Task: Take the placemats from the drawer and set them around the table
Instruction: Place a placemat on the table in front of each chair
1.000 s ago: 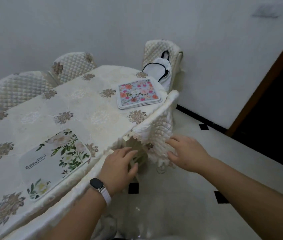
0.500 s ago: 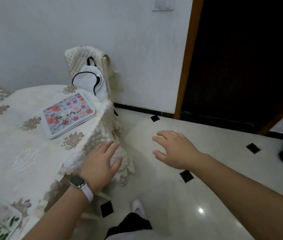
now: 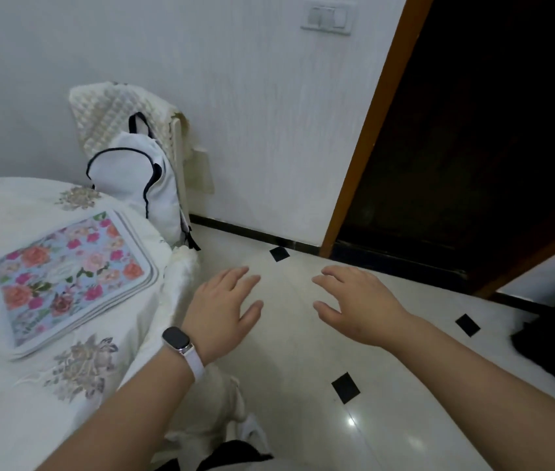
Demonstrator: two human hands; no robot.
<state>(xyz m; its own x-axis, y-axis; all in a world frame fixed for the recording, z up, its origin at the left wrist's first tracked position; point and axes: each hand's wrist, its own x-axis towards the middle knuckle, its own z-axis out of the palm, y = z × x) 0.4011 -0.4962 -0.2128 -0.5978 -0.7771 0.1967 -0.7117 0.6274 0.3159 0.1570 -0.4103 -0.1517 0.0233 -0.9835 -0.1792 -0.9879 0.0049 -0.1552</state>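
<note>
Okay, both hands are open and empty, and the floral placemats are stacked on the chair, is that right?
Not quite. The head view shows the placemats stacked on the table, not on the chair. That chair has a backpack against its back. The rest holds: the left hand and right hand are open and empty.

A white backpack rests against a quilted chair near a dark doorway.
</note>
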